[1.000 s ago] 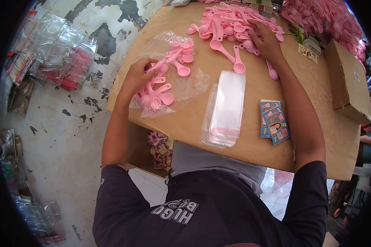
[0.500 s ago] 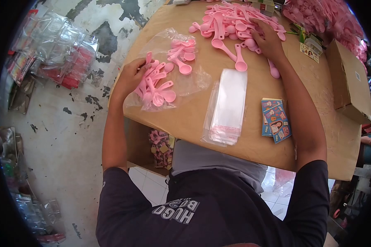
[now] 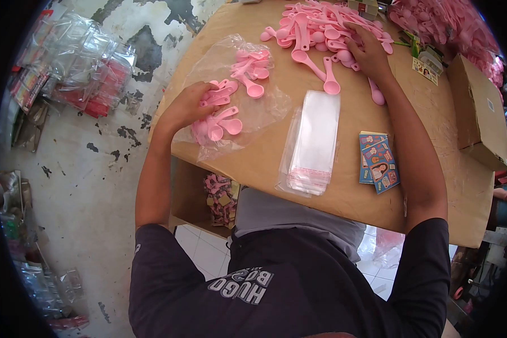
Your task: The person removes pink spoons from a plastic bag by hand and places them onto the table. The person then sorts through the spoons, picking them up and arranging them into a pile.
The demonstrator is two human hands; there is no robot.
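Note:
My left hand (image 3: 190,107) is closed around a small bunch of pink plastic spoons (image 3: 224,93), above a clear plastic bag (image 3: 270,110) spread on the table. Beneath and beside that hand lie more loose pink spoons (image 3: 231,125), and another small cluster (image 3: 253,66) rests farther back on the bag. At the right edge of a large heap of pink spoons (image 3: 315,25), my right hand (image 3: 370,56) has its fingers apart and bent against the heap. What its fingertips touch is partly hidden.
Clear sleeves (image 3: 318,135) lie stacked mid-table, with blue printed cards (image 3: 379,163) to their right. A cardboard box (image 3: 476,112) stands at the right edge. Below the table, an open box (image 3: 200,194) holds pink items. Plastic packaging (image 3: 79,62) covers the floor at left.
My left hand has moved slightly right over the bag and gathered several spoons into a bunch. My right hand stays at the heap, almost unmoved.

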